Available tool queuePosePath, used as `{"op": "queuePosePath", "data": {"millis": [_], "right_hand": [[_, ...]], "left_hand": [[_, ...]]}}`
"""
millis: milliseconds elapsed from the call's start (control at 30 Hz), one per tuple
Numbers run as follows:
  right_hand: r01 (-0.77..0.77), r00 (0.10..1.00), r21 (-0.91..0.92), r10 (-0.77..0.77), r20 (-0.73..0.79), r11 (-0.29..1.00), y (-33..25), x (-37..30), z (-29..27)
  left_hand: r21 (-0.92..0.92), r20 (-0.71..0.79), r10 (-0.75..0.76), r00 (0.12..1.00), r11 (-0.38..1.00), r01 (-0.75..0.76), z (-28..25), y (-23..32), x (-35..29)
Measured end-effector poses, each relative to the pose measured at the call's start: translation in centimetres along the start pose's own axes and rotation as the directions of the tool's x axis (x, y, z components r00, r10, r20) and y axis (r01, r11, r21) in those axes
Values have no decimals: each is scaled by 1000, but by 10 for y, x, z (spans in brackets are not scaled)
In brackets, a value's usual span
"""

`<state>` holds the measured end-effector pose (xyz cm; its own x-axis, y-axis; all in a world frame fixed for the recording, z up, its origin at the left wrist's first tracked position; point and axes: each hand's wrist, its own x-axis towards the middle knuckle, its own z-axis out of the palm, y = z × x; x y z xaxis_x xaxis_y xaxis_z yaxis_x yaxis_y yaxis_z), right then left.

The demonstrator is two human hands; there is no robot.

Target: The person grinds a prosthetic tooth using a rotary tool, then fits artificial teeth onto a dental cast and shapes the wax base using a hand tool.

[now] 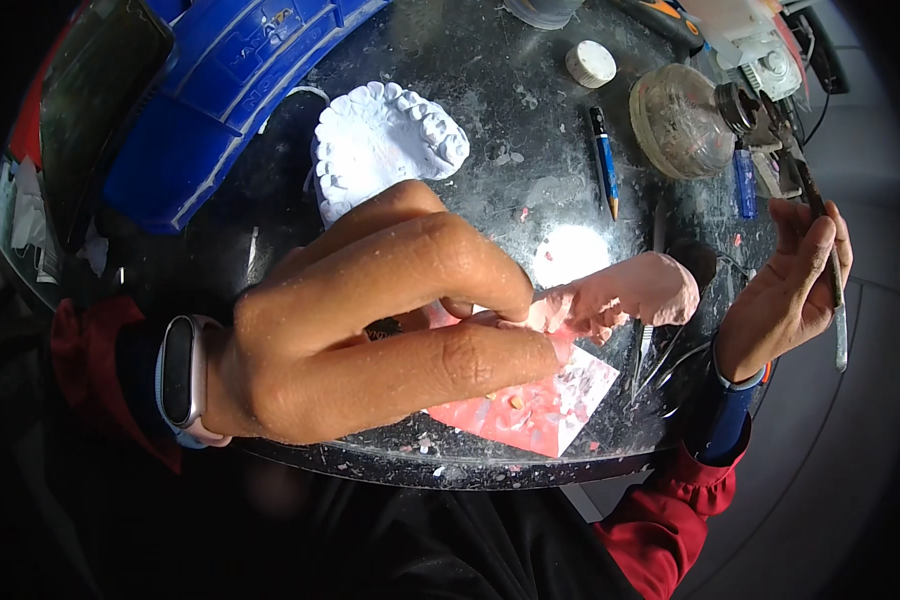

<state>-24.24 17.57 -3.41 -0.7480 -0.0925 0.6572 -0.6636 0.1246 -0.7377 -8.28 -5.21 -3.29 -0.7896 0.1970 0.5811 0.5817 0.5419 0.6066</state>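
My left hand (pixel 360 330) reaches in over the table, its thumb and fingers pinched on a pink, rough-surfaced dental piece (pixel 650 290). Part of that piece is covered by the fingers. Off to the right, beyond the table edge, my right hand (pixel 780 300) has its fingers closed around a long, thin metal spatula (pixel 837 310) pointing downward. The spatula stays apart from the pink piece. A white plaster dental cast (pixel 375 155) with a row of teeth rests just beyond my left hand. Under the pink piece lies a red and white sheet (pixel 500 428) strewn with small scraps.
A large blue plastic tray (pixel 235 110) stands far left. Toward the back right are a round white lid (pixel 590 64), a blue pencil (pixel 606 165) and a glass bottle (pixel 678 125) with a dark neck. Thin metal instruments (pixel 645 350) lie near the sheet.
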Motion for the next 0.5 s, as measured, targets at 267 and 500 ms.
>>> {"op": "queuePosePath", "data": {"millis": [267,500], "right_hand": [[-9,1000,-11,9,7,1000,4,-1,-3],[12,1000,20,-12,10,1000,2,0,-1]], "left_hand": [[7,-5,-14,1000,1000,14,0,0,1],[-4,-16,-42,999,999,42,1,1,1]]}}
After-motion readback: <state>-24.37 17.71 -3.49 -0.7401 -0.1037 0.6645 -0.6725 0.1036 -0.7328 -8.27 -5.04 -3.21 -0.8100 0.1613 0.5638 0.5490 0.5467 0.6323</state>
